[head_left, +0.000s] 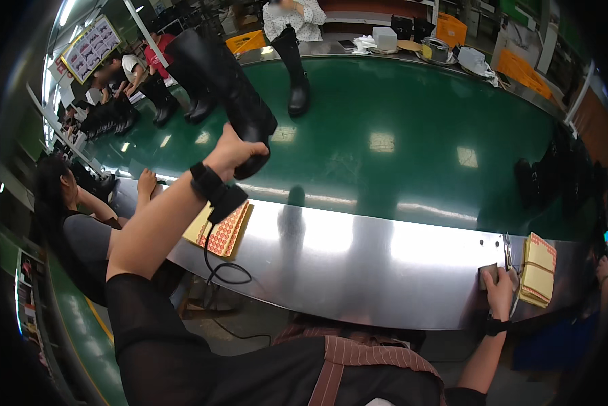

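Note:
My left hand (231,150) is closed around the foot of a tall black boot (235,88), lifted over the near edge of the green belt (378,176). The boot's shaft leans up and to the left. At the right end of the metal ledge (378,271), my right hand (500,296) grips a small grey-brown block (488,276); its exact kind does not show. Beside that hand lies a slim metal tool (509,252), partly covered by the fingers. A stack of yellow sheets with red round stickers (539,271) sits just right of it.
Another black boot (297,81) stands upright on the belt, with more boots (160,101) at the left and dark boots (554,172) at the right. More sticker sheets (228,231) lie under my left forearm, near a hanging black cable (231,274). A co-worker (81,223) sits close on the left.

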Demonstrator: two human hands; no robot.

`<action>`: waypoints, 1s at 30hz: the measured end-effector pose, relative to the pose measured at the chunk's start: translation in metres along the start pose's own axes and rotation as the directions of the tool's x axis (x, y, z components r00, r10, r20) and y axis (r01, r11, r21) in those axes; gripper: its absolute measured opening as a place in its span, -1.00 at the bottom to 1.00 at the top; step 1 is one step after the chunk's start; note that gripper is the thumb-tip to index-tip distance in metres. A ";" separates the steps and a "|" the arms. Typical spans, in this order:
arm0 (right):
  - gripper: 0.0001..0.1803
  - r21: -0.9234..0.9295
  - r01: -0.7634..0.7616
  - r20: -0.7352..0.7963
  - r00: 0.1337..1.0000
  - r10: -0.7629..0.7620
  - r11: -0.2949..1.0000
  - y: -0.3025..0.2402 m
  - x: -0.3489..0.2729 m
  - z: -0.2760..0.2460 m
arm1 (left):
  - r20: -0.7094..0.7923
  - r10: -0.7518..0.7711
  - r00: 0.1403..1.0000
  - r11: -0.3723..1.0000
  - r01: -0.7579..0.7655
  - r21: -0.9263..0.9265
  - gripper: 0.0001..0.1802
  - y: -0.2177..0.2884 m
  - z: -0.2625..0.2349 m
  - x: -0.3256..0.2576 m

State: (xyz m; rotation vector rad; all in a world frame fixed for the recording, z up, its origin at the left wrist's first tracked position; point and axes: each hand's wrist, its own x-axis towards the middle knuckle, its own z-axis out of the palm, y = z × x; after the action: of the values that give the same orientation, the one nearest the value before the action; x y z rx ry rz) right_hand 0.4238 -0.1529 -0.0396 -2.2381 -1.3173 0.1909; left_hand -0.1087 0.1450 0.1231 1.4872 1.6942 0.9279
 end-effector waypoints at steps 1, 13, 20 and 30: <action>-0.58 -0.002 -0.003 0.033 0.999 0.003 1.000 0.000 0.002 0.001 | -0.064 0.014 0.998 0.998 -0.010 0.060 -0.05 0.006 -0.010 0.021; -0.74 0.210 -0.159 0.006 0.987 0.162 0.965 0.025 -0.008 0.018 | -0.372 0.006 0.928 0.926 0.135 0.352 0.26 -0.089 0.063 0.291; -0.82 0.273 -0.208 0.083 0.978 0.193 0.939 0.035 0.003 0.021 | -0.278 0.171 0.945 0.928 -0.059 0.369 -0.07 -0.192 0.087 0.379; -0.72 0.078 -0.091 -0.014 0.996 0.093 0.993 0.028 0.005 0.026 | -0.293 -0.008 0.956 0.875 0.148 0.460 -0.44 -0.153 0.092 0.343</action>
State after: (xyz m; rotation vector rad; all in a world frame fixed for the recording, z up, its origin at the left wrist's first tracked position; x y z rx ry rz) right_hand 0.4382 -0.1496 -0.0752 -2.2317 -1.1784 0.2501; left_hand -0.1427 0.4788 -0.0690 1.6333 2.3074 0.7317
